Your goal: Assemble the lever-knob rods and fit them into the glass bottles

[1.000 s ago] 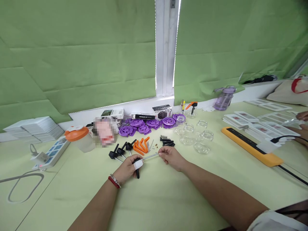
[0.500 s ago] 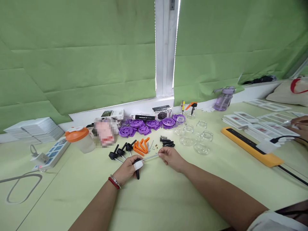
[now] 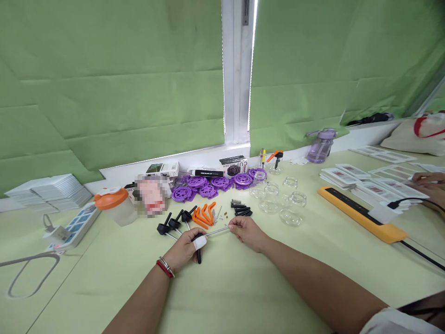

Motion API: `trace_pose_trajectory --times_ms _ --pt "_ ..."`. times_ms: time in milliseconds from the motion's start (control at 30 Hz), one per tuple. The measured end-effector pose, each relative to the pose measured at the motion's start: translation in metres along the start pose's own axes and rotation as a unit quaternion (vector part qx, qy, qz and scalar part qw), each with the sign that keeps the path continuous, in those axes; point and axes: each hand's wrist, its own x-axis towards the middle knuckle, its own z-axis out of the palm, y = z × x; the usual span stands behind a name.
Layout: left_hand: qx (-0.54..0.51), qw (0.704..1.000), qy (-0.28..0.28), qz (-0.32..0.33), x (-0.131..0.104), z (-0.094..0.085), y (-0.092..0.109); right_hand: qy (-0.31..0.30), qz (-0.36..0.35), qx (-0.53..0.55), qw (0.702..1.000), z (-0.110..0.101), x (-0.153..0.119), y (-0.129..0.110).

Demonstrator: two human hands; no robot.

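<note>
At the middle of a pale green bench (image 3: 243,287), a person's two hands work on one part: a thin silver metal rod (image 3: 217,230) fitted at one end with a black plastic knob handle (image 3: 198,253). The left hand (image 3: 184,248), a white wrap on one finger and a red-and-silver bracelet at the wrist, is closed around the knob end; the right hand (image 3: 247,230) pinches the rod's free tip between fingertips. The rod spans the gap between them, just above the bench top.

The step in hand looks like fitting or checking the rod in its handle. A next move would call for a steady grip on the knob and a fine, controlled pinch at the tip, since the rod is slim and smooth.

Toward the far edge lie three more black-knobbed rods (image 3: 172,226), a cluster of orange plastic levers (image 3: 204,215), small black screws and bits (image 3: 240,209), purple plastic wheels (image 3: 208,183) and clear glass jars (image 3: 278,202). Near the right edge, an orange power strip (image 3: 358,213); another person's hand (image 3: 426,183) rests beyond it.
</note>
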Motion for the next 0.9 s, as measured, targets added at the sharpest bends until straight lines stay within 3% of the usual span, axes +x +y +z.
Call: trace_pose_trajectory --times_ms 333,633,900 --pt "-0.013 1.000 -0.001 0.001 -0.0003 0.0001 0.0022 -0.005 -0.033 -0.038 0.999 -0.0014 0.0021 0.0063" --pt "-0.004 1.000 0.001 -0.007 0.0005 0.0007 0.0048 -0.038 0.015 0.048 0.998 -0.0077 0.0018 0.0048" --pt "-0.009 1.000 -0.002 -0.008 0.0002 0.0005 0.0047 -0.030 -0.007 0.059 0.998 -0.0046 0.0008 0.0020"
